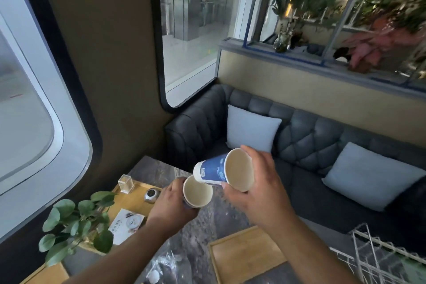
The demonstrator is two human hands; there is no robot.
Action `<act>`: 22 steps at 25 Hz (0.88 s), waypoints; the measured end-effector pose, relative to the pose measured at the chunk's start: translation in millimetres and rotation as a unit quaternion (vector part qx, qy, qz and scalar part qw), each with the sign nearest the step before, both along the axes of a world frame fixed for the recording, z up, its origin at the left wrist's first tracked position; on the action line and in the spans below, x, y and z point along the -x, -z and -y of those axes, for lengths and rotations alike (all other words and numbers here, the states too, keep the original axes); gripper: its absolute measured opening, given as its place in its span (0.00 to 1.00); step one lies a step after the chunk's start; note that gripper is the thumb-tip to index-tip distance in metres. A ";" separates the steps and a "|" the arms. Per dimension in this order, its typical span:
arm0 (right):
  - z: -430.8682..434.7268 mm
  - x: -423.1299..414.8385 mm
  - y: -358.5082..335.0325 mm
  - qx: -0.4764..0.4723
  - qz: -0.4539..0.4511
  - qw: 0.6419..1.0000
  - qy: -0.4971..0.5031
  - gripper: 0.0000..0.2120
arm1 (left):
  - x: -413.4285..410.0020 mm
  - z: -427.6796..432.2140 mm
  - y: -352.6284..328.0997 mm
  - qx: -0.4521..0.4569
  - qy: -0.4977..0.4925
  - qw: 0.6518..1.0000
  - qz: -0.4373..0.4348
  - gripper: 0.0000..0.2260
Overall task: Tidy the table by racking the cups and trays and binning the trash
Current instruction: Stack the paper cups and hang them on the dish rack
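Observation:
My left hand (pixel 170 203) grips an upright blue paper cup (pixel 197 192) whose empty cream inside faces the camera. My right hand (pixel 255 184) holds a second blue paper cup (pixel 216 169) tipped on its side, its base pointing down-left over the mouth of the first cup and almost touching its rim. Both cups are held above the dark marbled table (pixel 198 237). A wooden tray (pixel 244 253) lies on the table at the lower right. A white wire rack (pixel 378 258) stands at the bottom right corner.
A second wooden tray (pixel 136 200) at the left carries a clear holder (pixel 125 183), a small round metal object (pixel 152 195) and a printed card (pixel 126 223). A potted plant (pixel 76 226) stands nearby. Crumpled clear plastic (pixel 166 265) lies near the table's front. A dark sofa (pixel 311 145) with pale cushions sits behind.

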State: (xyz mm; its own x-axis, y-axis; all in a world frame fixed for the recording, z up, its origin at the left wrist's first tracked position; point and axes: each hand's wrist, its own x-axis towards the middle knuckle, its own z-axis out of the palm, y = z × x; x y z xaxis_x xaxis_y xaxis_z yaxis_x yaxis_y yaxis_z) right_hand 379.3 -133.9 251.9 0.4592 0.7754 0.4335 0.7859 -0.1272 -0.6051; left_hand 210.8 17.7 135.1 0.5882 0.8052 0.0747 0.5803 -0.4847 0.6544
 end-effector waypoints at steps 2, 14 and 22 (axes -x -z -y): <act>19.6 0.9 -11.5 0.008 0.012 1.000 -0.007 0.41 | -9.9 14.7 -11.8 -0.003 0.001 1.000 0.016 0.32; 86.3 -6.5 -17.8 0.076 0.037 0.996 -0.003 0.44 | -41.2 88.4 -69.2 -0.033 0.075 0.995 0.058 0.31; 129.1 -18.8 -0.4 0.119 0.027 0.992 0.016 0.44 | -69.9 139.0 -82.0 -0.039 0.183 0.979 0.084 0.34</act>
